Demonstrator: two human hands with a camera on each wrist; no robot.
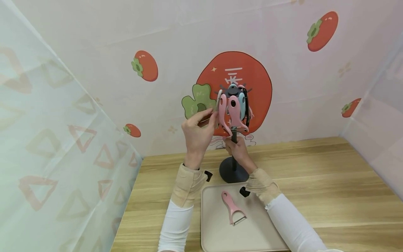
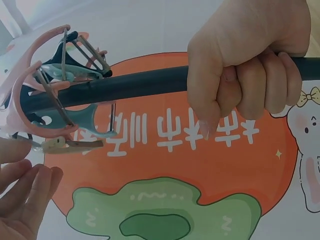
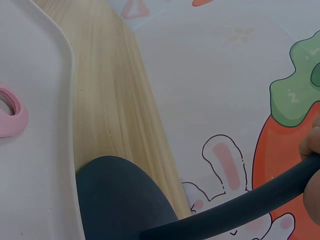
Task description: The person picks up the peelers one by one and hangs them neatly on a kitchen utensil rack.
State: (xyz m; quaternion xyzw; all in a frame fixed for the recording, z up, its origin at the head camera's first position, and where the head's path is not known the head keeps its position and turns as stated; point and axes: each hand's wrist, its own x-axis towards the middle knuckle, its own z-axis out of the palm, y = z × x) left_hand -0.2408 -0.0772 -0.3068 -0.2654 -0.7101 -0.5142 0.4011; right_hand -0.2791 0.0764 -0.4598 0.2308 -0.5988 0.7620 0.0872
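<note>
A dark rack stand (image 1: 234,168) holds several Y-shaped peelers around its top. A pink peeler (image 1: 234,111) faces front, another pink one hangs left of it, and a light blue peeler (image 1: 242,105) and a black one hang to the right. At the rack's left side is a cream peeler (image 2: 65,145). My left hand (image 1: 197,132) is beside that cream peeler, its fingertips right at it, with a gap between thumb and fingers in the left wrist view. Lower down, my right hand (image 1: 238,151) grips the stand's pole (image 2: 145,86), fingers wrapped round it.
In front of the stand's round base lies a beige tray (image 1: 217,239) on the wooden table (image 1: 315,182). One pink peeler (image 1: 228,200) rests on the tray, blade end toward me. Behind the table rises a wall sheet (image 1: 302,80) printed with persimmons.
</note>
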